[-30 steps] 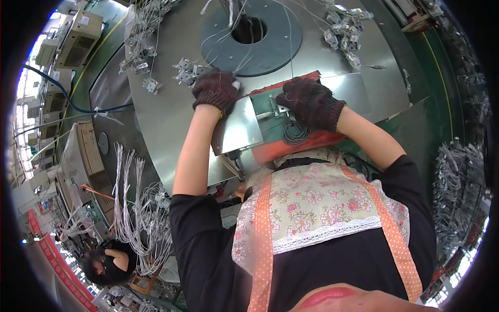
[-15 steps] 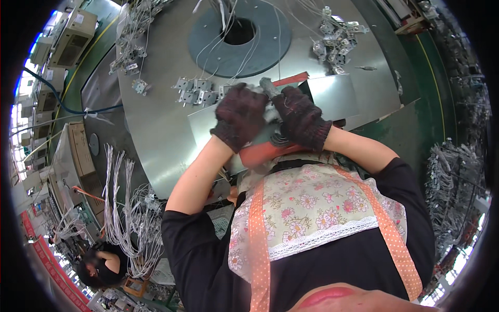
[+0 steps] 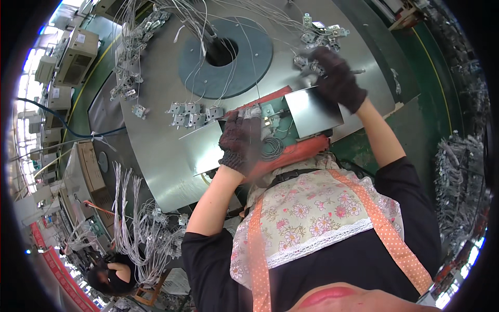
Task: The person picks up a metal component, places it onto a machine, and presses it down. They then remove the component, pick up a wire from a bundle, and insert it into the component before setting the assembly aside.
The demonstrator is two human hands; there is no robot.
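Observation:
My left hand (image 3: 240,139), in a dark knitted glove, lies with fingers stretched out at the left side of a green fixture (image 3: 285,125); its light grey fingertips are blurred. A coil of thin grey cable (image 3: 272,150) lies beside it. My right hand (image 3: 339,78), gloved alike, is at the far right with fingers curled round a small metal part (image 3: 310,79), which is smeared by motion. Next to that lies a pile of small metal boxes (image 3: 325,36) with cables. A bright metal plate (image 3: 314,112) stands to the right of the fixture.
Several metal boxes (image 3: 193,115) sit in rows left of the fixture. A grey disc (image 3: 262,62) with a central post and hanging cables stands mid-table. Red padding (image 3: 296,156) edges the fixture. Cable bundles (image 3: 138,229) hang at left; another person (image 3: 117,273) is at lower left.
My hands have moved apart. The right went from the fixture to the far-right pile; the left moved slightly down, uncovering the green fixture and cable coil. The view has shifted a little.

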